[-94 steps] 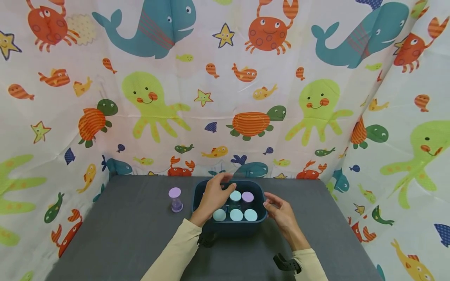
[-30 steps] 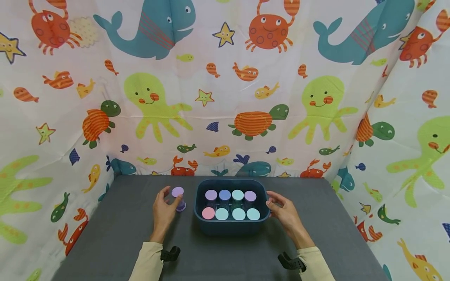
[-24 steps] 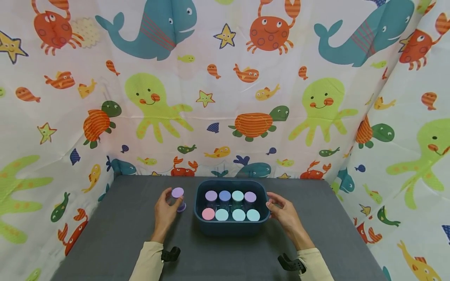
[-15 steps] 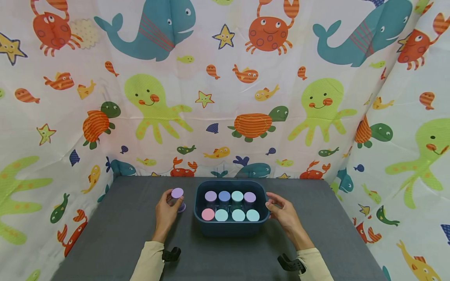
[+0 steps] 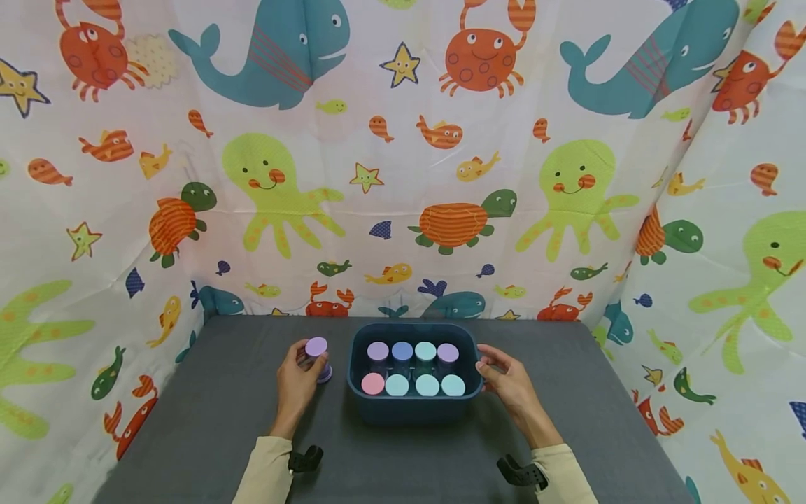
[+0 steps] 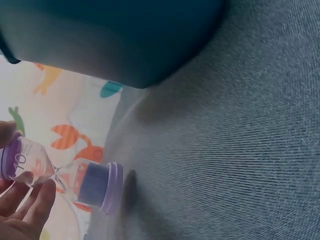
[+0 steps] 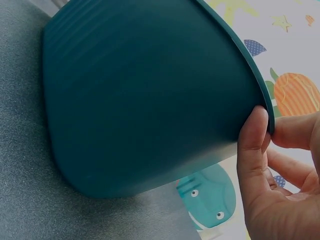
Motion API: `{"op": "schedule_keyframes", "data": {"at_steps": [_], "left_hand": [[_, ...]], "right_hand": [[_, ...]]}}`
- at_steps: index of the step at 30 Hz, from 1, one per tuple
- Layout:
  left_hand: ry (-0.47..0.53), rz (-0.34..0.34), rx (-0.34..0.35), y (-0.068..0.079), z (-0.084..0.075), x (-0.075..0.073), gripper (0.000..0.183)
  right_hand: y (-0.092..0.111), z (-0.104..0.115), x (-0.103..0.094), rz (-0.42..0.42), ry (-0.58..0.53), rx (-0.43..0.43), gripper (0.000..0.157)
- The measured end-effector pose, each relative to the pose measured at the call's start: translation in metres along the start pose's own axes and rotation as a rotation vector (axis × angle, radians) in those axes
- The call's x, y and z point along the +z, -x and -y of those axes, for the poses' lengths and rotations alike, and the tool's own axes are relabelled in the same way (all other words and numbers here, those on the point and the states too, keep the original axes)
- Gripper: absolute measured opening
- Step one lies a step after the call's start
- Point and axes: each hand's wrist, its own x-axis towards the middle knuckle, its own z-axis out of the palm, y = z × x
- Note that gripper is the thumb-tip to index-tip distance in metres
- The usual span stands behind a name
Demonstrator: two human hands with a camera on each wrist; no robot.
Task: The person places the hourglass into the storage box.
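A sand timer [image 6: 82,180] with purple end caps and purple sand in its lower bulb stands left of the dark blue bin [image 5: 412,413]. My left hand [image 5: 294,385] grips its upper part; in the left wrist view the fingers and thumb are at the cap marked 10. Whether its base touches the table I cannot tell. My right hand [image 5: 510,381] pinches the bin's right rim, thumb outside, as the right wrist view shows. Inside the bin stand several more sand timers in two rows, among them a pink-capped one [image 5: 373,383] and a blue-capped one [image 5: 402,351].
Grey cloth covers the table [image 5: 220,406]. A white curtain [image 5: 378,189] printed with sea animals hangs behind and at both sides. Dark straps [image 5: 306,458] are on both wrists.
My left hand has moved from inside the bin to the sand timer on the left and taken hold of it. The right hand stays at the bin's rim.
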Motion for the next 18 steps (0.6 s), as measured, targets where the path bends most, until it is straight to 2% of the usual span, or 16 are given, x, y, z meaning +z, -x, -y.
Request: {"op": "schedule_keyframes", "data": {"at_steps": [9,18], "left_hand": [[0.018,0.005,0.009,0.005,-0.022,-0.009,0.053],[0.052,0.017,0.054,0.009,-0.049,-0.017,0.054]], "right_hand": [[0.0,0.0,0.0,0.003,-0.01,0.004,0.041],[-0.001,0.0,0.0,0.0,-0.006,0.01,0.041]]}}
